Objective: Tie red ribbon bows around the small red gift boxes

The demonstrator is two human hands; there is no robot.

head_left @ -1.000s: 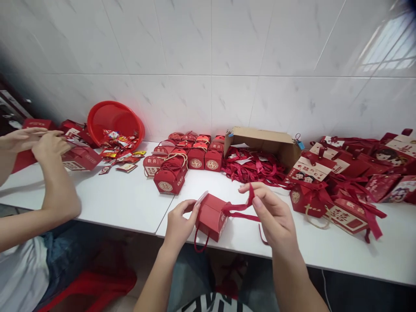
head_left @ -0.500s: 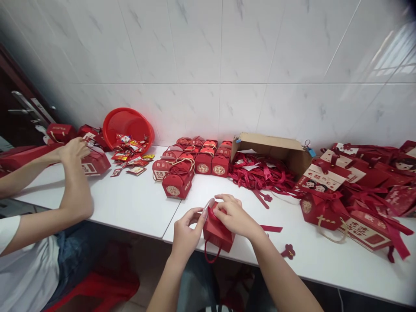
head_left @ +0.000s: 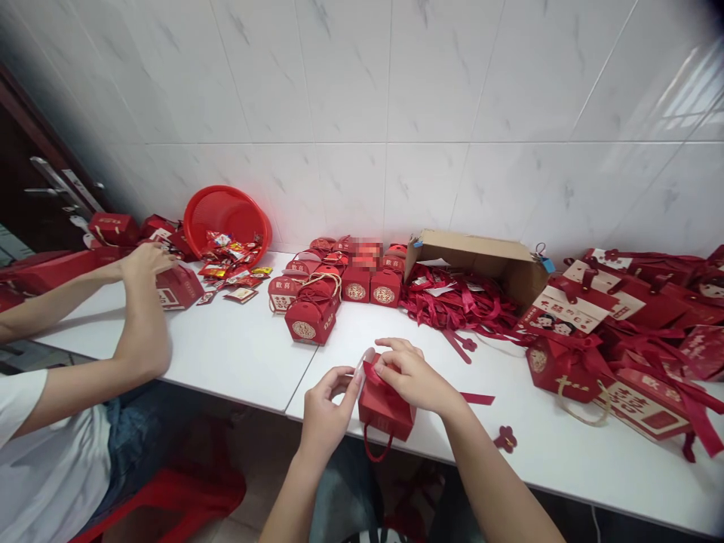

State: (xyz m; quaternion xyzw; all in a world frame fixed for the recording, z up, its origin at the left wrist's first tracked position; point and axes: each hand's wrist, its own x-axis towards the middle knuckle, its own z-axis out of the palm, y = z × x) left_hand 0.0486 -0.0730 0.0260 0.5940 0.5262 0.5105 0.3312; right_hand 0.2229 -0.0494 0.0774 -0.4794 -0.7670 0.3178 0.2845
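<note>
A small red gift box [head_left: 385,411] stands at the table's front edge, its cord handle hanging over the side. My left hand [head_left: 331,407] is at its left, thumb and fingers pinching a raised flap [head_left: 366,357] whose pale inner face shows. Across the top reaches my right hand [head_left: 410,377], fingers bent and closed on a bright red ribbon [head_left: 371,372] beside that flap. Beyond my right wrist a ribbon end [head_left: 478,398] lies on the table. Nearby is a dark red flower-shaped tag [head_left: 506,439].
Filled-looking red boxes [head_left: 310,320] stand in rows ahead. A cardboard carton [head_left: 480,245] spills red ribbons. Gift boxes with bows [head_left: 566,369] crowd the right. At left, a co-worker's hands [head_left: 144,264] handle a red box near a tipped red basin [head_left: 226,207] of wrapped sweets.
The whole view has shifted slightly. My hands keep nearly the same grip on the flap and ribbon. The pale top of the co-worker's box no longer shows.
</note>
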